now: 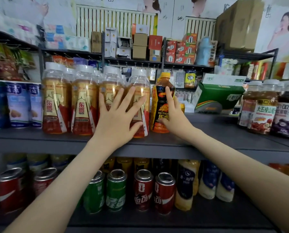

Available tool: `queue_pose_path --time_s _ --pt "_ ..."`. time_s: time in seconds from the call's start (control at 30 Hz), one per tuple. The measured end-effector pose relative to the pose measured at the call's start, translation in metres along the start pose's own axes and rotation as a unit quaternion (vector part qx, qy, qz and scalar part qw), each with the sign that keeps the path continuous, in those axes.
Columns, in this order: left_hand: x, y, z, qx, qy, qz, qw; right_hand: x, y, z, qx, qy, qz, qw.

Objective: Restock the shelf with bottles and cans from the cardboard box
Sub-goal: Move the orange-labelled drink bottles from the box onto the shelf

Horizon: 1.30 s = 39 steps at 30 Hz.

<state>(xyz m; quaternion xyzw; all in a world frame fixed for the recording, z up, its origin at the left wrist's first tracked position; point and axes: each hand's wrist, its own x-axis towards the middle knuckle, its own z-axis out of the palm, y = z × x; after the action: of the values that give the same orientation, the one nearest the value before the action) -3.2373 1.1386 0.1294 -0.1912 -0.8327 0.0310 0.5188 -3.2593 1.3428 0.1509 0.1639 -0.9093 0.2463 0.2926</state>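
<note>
A row of gold-and-red drink bottles (83, 101) with white caps stands on the dark shelf (157, 145). My left hand (118, 115) lies flat with spread fingers against the two rightmost of them. Just to their right stands a black-and-orange Hi-Tiger bottle (162, 106) with an orange cap. My right hand (175, 115) touches that bottle's right side, its forefinger straight up along the label and its thumb at the lower label. The cardboard box is not in view.
Blue-white cans (19, 105) stand left of the bottles, juice jars (264, 106) at the right, a green carton (219, 96) behind a bare stretch of shelf. On the lower shelf stand red cans (143, 190), green cans (116, 190) and pale bottles (187, 185).
</note>
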Motion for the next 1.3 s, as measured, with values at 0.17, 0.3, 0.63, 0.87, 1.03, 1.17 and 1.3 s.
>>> queue_pose_path --time_s 0.17,0.3,0.63,0.87,1.03,1.17,1.3 --pt "-0.050 0.031 -0.010 -0.104 0.076 -0.112 0.985 -0.061 -0.024 0.004 -0.125 0.070 -0.101 0.984" --pt "-0.116 0.055 -0.020 -0.113 0.053 -0.160 0.979 -0.146 -0.051 0.029 -0.049 0.076 -0.171 0.981" --pt "-0.395 0.102 -0.080 -0.083 -0.261 -0.348 0.897 -0.354 -0.087 0.174 0.093 -0.205 -0.111 0.968" --pt "-0.557 0.078 -0.151 -0.038 -0.438 -0.485 0.756 -0.448 -0.169 0.285 0.127 -0.404 -0.098 0.900" --pt "-0.642 0.024 -0.178 -0.009 -0.461 -0.572 0.678 -0.473 -0.235 0.360 0.110 -0.490 -0.158 0.850" --pt "-0.716 -0.038 -0.190 -0.004 -0.479 -0.633 0.609 -0.482 -0.298 0.445 0.081 -0.553 -0.196 0.806" --pt "-0.810 -0.113 -0.194 -0.047 -0.472 -0.706 0.526 -0.496 -0.366 0.557 0.017 -0.624 -0.267 0.734"
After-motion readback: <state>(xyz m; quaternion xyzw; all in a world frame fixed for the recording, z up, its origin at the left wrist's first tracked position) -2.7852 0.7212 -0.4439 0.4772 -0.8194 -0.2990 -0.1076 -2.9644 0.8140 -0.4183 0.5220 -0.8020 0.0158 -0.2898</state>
